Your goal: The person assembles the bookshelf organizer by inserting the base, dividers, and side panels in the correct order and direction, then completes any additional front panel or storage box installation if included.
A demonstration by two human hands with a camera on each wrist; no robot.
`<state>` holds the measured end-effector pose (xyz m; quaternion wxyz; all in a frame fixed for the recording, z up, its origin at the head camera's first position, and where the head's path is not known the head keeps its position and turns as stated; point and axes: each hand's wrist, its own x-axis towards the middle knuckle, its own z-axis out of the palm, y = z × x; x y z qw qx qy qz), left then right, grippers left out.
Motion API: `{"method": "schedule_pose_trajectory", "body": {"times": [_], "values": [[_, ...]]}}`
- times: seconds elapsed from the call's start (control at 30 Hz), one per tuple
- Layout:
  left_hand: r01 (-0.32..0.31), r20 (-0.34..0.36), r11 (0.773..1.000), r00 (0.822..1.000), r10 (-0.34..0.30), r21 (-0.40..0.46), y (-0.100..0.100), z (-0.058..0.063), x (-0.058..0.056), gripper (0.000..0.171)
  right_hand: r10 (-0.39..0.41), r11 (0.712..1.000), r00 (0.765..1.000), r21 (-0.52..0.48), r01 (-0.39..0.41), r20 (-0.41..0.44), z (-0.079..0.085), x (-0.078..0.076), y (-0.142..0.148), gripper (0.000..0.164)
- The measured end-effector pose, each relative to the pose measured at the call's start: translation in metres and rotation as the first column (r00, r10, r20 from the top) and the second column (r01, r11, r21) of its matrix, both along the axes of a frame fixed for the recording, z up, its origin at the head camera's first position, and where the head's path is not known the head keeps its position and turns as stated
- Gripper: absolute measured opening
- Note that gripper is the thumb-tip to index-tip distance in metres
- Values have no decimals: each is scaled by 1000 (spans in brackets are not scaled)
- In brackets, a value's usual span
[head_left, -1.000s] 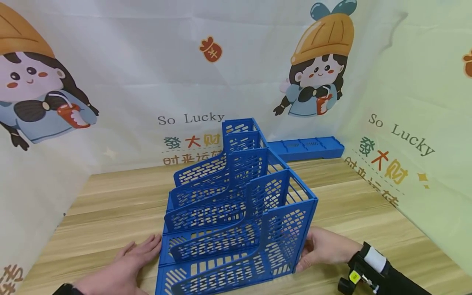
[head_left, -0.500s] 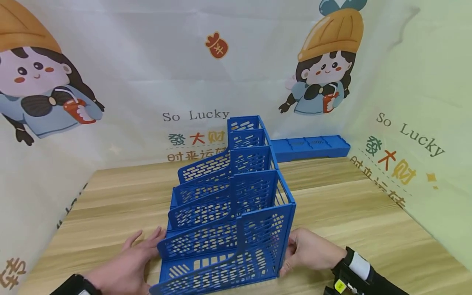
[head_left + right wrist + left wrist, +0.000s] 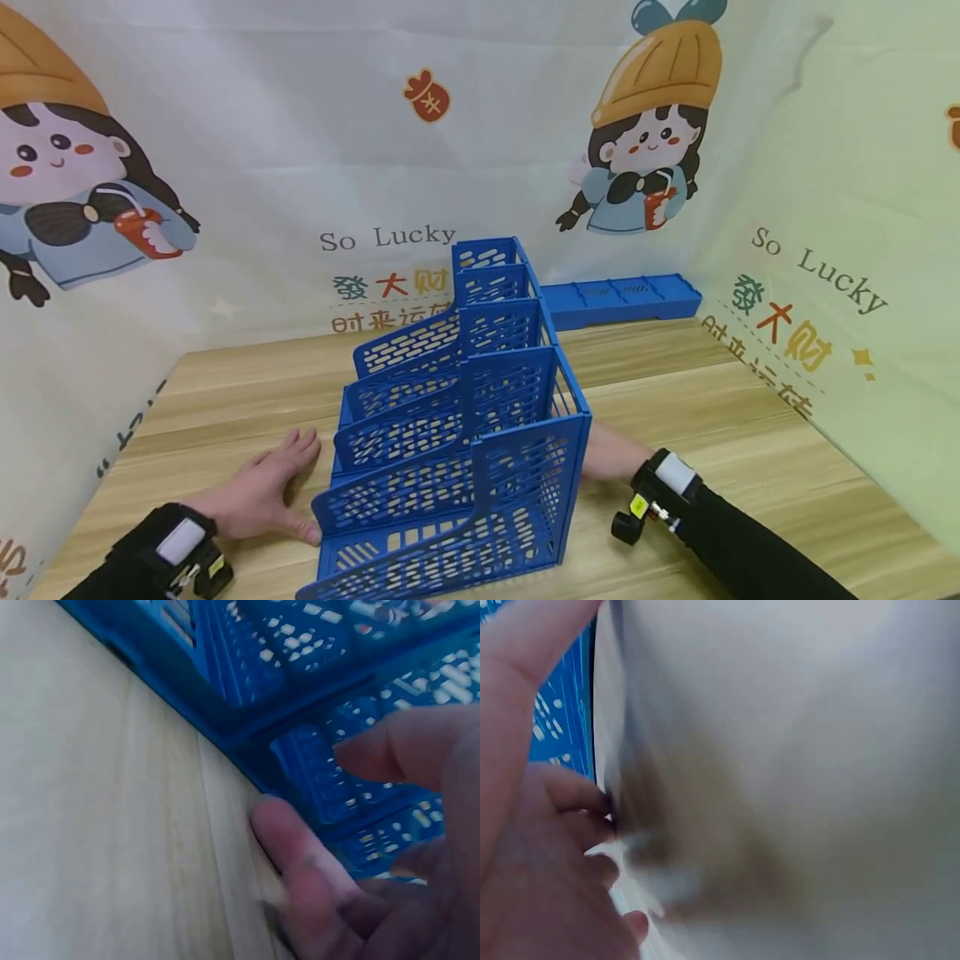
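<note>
Beside the blue rack [image 3: 513, 387] lies the left hand [image 3: 258, 496], thumb spread; the right hand [image 3: 390, 907] (grip unclear) reaches behind.

Seen from head height, looking forward and down across the pale wood-grain worktop [image 3: 697, 400]. Shot close up from the left wrist, catching the blue perforated plastic rack [image 3: 467, 408] at upper left, and from the right wrist, facing the same rack, common to all views, past bare right fingers [image 3: 292, 836].

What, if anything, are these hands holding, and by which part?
Left hand holds nothing; right hand is at the lower back edge of the blue rack; whether it grips is unclear.
</note>
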<state>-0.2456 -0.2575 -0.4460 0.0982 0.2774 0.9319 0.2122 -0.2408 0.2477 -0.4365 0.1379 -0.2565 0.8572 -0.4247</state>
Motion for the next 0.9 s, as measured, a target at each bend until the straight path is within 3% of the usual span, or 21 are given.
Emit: {"method": "schedule_pose_trajectory", "body": {"times": [0.1, 0.2, 0.27, 0.37, 0.47, 0.57, 0.67, 0.77, 0.9], "values": [[21, 90, 1000, 996, -22, 16, 9, 5, -9, 139, 38, 998, 995, 45, -34, -91, -4, -6, -2, 45], [46, 144, 998, 988, -52, 50, 19, 9, -7, 143, 60, 998, 991, 39, -55, -120, -1, -4, 6, 62], [60, 134, 997, 989, -66, 53, 24, 11, -5, 143, 56, 998, 988, 31, -52, -147, 2, -1, 12, 71], [73, 98, 996, 992, -77, 53, 30, 12, -1, 143, 29, 999, 985, 25, -25, -169, 5, 5, 20, 63], [68, 86, 996, 994, -73, 60, 33, 12, 0, 143, -10, 999, 982, 30, 16, -191, 5, 13, 24, 41], [54, 85, 996, 995, -59, 65, 35, 11, 0, 143, -49, 999, 983, 14, 53, -174, 3, 19, 26, 24], [37, 71, 998, 997, -41, 54, 37, 9, 0, 142, -84, 996, 981, 5, 86, -174, 2, 23, 28, 23], [28, 54, 999, 998, -30, 42, 37, 7, 0, 139, -94, 995, 984, 21, 99, -153, 1, 22, 28, 29], [29, 70, 998, 997, -33, 58, 37, 8, -1, 135, -1, 999, 999, -34, -1, -50, 3, 14, 28, 49]]}}
